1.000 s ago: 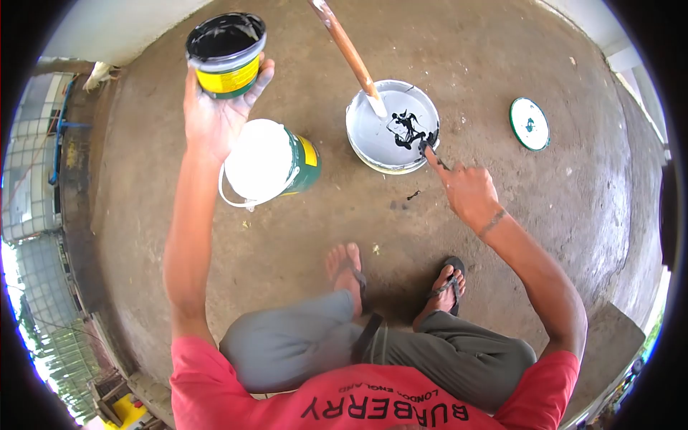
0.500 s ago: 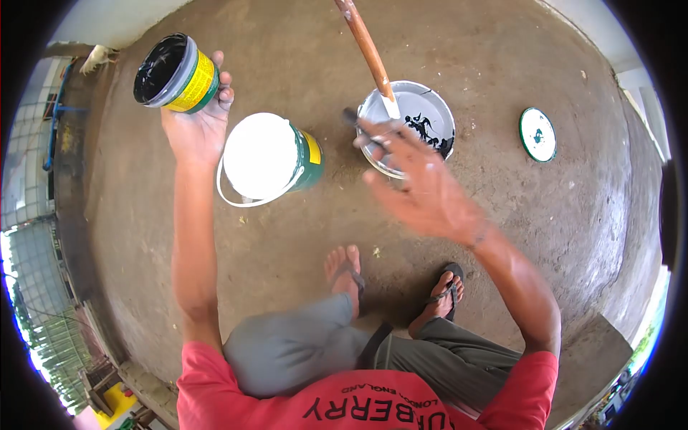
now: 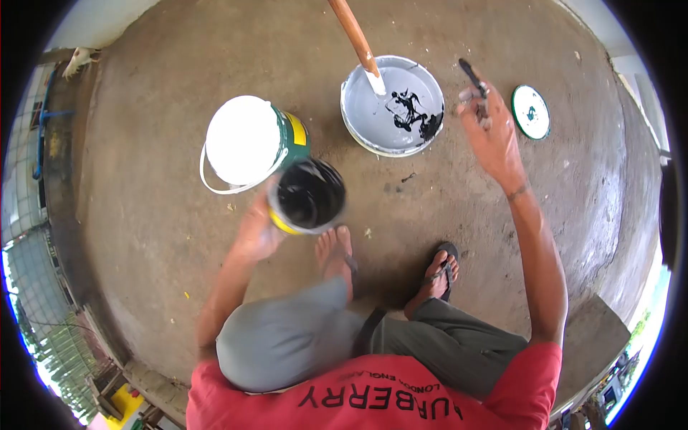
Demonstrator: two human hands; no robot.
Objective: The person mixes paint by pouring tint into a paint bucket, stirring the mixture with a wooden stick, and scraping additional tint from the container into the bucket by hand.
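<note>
My left hand (image 3: 259, 228) is wrapped round a small tub (image 3: 312, 195) with black paint coating its inside, tilted so its mouth faces me. My right hand (image 3: 491, 129) is raised right of the paint bucket; its index finger is stretched out and black with paint, the other fingers bent and apart, holding nothing. Grey paint with black streaks on top fills the open bucket (image 3: 373, 122), and a wooden stick (image 3: 352, 32) stands in it. Left of that is a green bucket (image 3: 297, 136) with a white lid and handle.
A round white lid (image 3: 531, 112) with a green rim lies on the concrete floor (image 3: 401, 236) at the right. Small dark spots mark the floor below the paint bucket. My sandalled feet (image 3: 438, 276) are below it. Walls border the floor on both sides.
The small tub in my left hand has come down from the upper left toward my feet. My right hand has left the paint bucket and moved to its right.
</note>
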